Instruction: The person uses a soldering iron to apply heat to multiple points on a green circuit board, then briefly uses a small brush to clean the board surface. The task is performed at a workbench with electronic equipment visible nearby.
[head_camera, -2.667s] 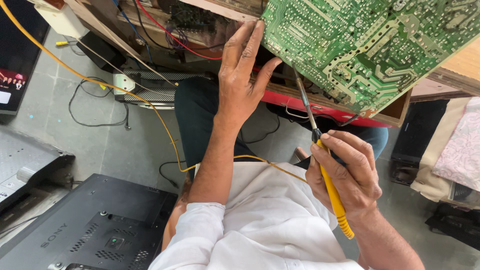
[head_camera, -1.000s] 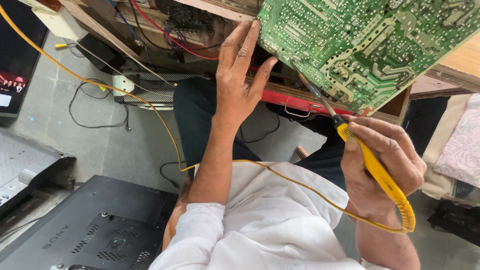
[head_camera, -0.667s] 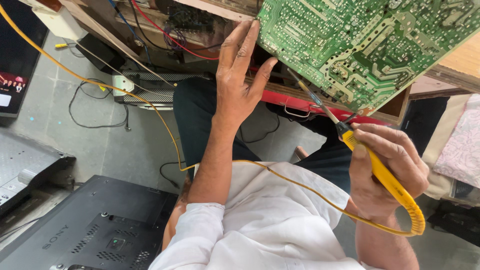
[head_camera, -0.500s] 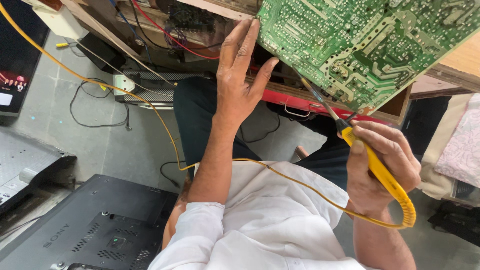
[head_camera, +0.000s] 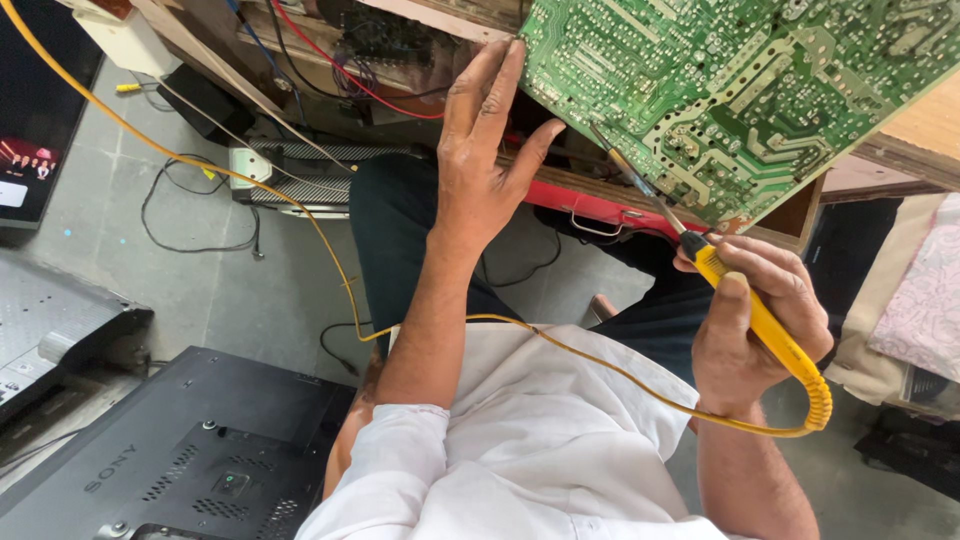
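I'm mid-soldering: my right hand (head_camera: 755, 330), fingers clamped on the yellow soldering iron (head_camera: 745, 305), aims its tip at the green circuit board (head_camera: 720, 90) at one o'clock. My left hand (head_camera: 485, 165), fingers spread, steadies its edge. Next needs precise tip contact.

Soldering iron (head_camera: 752, 312) tip nearer circuit board (head_camera: 720, 90)

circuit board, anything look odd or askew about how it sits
Yes. The green circuit board sits tilted, solder side up, off the wooden frame, propped only by the left hand. The right hand works a yellow soldering iron, whose cord trails across the lap.
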